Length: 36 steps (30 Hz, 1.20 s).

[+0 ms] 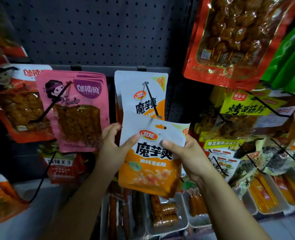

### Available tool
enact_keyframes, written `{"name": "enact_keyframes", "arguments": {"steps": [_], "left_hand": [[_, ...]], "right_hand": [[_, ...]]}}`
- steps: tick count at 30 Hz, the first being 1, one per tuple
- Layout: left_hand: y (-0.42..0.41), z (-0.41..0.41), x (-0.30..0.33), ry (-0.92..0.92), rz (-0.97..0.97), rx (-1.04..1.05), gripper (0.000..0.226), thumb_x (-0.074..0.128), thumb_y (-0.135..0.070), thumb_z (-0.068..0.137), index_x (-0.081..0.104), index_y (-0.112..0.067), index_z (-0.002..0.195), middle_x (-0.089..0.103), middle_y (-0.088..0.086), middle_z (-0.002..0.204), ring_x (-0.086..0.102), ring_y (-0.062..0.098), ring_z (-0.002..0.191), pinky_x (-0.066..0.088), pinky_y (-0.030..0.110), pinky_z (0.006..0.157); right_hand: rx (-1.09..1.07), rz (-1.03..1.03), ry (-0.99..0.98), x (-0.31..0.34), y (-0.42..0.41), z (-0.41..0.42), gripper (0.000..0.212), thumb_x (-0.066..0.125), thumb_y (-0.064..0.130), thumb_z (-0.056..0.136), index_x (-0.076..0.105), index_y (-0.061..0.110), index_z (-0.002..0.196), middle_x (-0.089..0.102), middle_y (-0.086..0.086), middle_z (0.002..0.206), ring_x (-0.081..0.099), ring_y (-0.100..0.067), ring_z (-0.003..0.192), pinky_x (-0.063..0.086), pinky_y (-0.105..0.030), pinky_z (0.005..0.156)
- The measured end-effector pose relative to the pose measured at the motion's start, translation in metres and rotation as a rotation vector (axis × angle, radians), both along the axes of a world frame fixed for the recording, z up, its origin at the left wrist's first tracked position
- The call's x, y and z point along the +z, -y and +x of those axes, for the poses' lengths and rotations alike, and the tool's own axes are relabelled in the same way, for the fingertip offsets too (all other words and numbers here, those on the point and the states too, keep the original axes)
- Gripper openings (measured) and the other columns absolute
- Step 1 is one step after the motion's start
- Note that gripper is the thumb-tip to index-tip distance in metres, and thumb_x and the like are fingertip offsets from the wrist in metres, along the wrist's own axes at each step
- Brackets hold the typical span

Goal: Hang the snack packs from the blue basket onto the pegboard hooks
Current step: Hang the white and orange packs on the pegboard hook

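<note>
My left hand (114,144) gripped the left edge of the white-and-orange snack pack (152,161), thumb pressed on the front face and the remaining fingers curled behind the pack. My right hand (184,153) gripped the right side, thumb flat on the front near the logo, the other fingers wrapped behind the edge. The pack was upright and raised in front of the display, its hang slot (160,126) just below the tip of the metal hook (152,99) and not yet threaded on it. Below my forearms, white trays (183,224) held wrapped sausage sticks, and further trays to the right held orange packs. Directly behind the held pack, an identical hanging pack (141,94) already occupied the same hook, its lower part covered by the pack in my hands. To the left, a pink pack (74,110) hung on a black hook (51,104), overlapping a red pack (13,101) behind it. To the right, a yellow pack (245,108) and several dark packs crowded neighbouring hooks close to my right wrist. Above right, a large red pack (233,40) of skewers hung low beside a green pack (292,56). The dark pegboard (91,28) formed the back surface. The blue basket was outside the view.
</note>
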<state>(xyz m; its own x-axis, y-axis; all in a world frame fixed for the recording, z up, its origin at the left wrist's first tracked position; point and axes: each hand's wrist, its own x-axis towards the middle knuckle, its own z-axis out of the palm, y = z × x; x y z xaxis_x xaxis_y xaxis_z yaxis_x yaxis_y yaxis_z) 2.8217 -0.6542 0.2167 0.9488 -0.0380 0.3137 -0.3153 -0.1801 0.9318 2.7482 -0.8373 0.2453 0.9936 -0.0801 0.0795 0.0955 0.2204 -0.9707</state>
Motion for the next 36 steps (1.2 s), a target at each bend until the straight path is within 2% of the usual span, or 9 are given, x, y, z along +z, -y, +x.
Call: {"name": "enact_keyframes", "arguments": {"steps": [2,5,10,13,17,22,26,31,36], "left_hand": [[-0.003,-0.010,0.003,-0.004,-0.110,-0.106,0.014,0.065,-0.032,0.080,0.064,-0.035,0.093,0.064,-0.014,0.109,0.061,-0.003,0.099,0.049,0.020,0.088],[-0.005,-0.027,0.006,-0.060,-0.306,-0.197,0.016,0.060,-0.018,0.086,0.065,-0.031,0.095,0.074,-0.013,0.095,0.071,0.009,0.088,0.056,0.020,0.066],[-0.007,-0.048,0.019,0.025,-0.410,-0.200,0.020,0.064,-0.020,0.084,0.066,-0.037,0.095,0.074,-0.012,0.097,0.071,0.010,0.090,0.055,0.019,0.066],[-0.005,-0.054,0.029,0.081,-0.422,-0.220,0.021,0.059,-0.020,0.083,0.063,-0.032,0.100,0.073,-0.011,0.100,0.070,0.012,0.094,0.055,0.019,0.069],[-0.002,-0.055,0.042,0.119,-0.453,-0.233,0.018,0.060,-0.019,0.085,0.063,-0.029,0.099,0.074,-0.011,0.099,0.070,0.012,0.093,0.056,0.020,0.068],[0.000,-0.048,0.041,0.083,-0.435,-0.195,0.017,0.058,-0.016,0.087,0.064,-0.029,0.097,0.074,-0.007,0.101,0.071,0.016,0.093,0.057,0.026,0.071],[0.000,-0.040,0.033,0.044,-0.393,-0.158,0.017,0.057,-0.013,0.090,0.063,-0.027,0.098,0.074,-0.006,0.101,0.070,0.016,0.094,0.058,0.030,0.075],[-0.001,-0.029,0.025,0.030,-0.354,-0.139,0.012,0.059,-0.016,0.088,0.062,-0.025,0.096,0.074,-0.010,0.096,0.070,0.012,0.092,0.057,0.025,0.073],[-0.010,-0.018,0.005,-0.031,-0.270,-0.147,0.014,0.063,-0.014,0.084,0.062,-0.026,0.092,0.074,-0.016,0.086,0.071,0.006,0.080,0.056,0.020,0.063]], "right_hand": [[-0.001,0.023,-0.018,-0.001,-0.002,-0.004,0.038,0.074,0.017,0.071,0.067,0.015,0.109,0.074,-0.006,0.105,0.072,-0.022,0.093,0.057,-0.025,0.070],[-0.065,0.093,0.015,0.001,-0.002,-0.010,0.019,0.069,0.024,0.075,0.074,0.019,0.093,0.076,-0.006,0.096,0.073,-0.019,0.084,0.057,-0.024,0.064],[-0.200,-0.033,0.178,0.020,0.001,-0.019,0.023,0.070,0.043,0.078,0.073,0.024,0.090,0.076,-0.003,0.087,0.072,-0.016,0.070,0.054,-0.021,0.048],[-0.275,-0.055,0.264,0.031,-0.001,-0.023,0.010,0.064,0.033,0.082,0.073,0.029,0.085,0.075,0.002,0.082,0.071,-0.013,0.070,0.055,-0.023,0.053],[-0.335,-0.040,0.315,0.044,-0.004,-0.021,0.010,0.063,0.026,0.086,0.070,0.020,0.089,0.075,0.002,0.079,0.069,-0.011,0.066,0.051,-0.019,0.052],[-0.445,-0.137,0.281,0.045,-0.005,-0.012,0.008,0.060,0.016,0.090,0.068,0.015,0.088,0.074,0.002,0.078,0.068,-0.015,0.073,0.055,-0.029,0.063],[-0.475,-0.172,0.244,0.037,-0.005,-0.005,0.008,0.062,0.019,0.090,0.069,0.016,0.086,0.074,0.001,0.077,0.070,-0.017,0.073,0.056,-0.032,0.063],[-0.463,-0.200,0.202,0.025,-0.003,0.005,0.008,0.064,0.026,0.088,0.070,0.021,0.088,0.076,-0.003,0.087,0.073,-0.023,0.083,0.058,-0.043,0.071],[-0.458,-0.264,0.197,0.019,0.000,0.016,0.015,0.066,0.037,0.081,0.067,0.023,0.085,0.075,-0.003,0.084,0.073,-0.021,0.081,0.060,-0.038,0.066]]}}
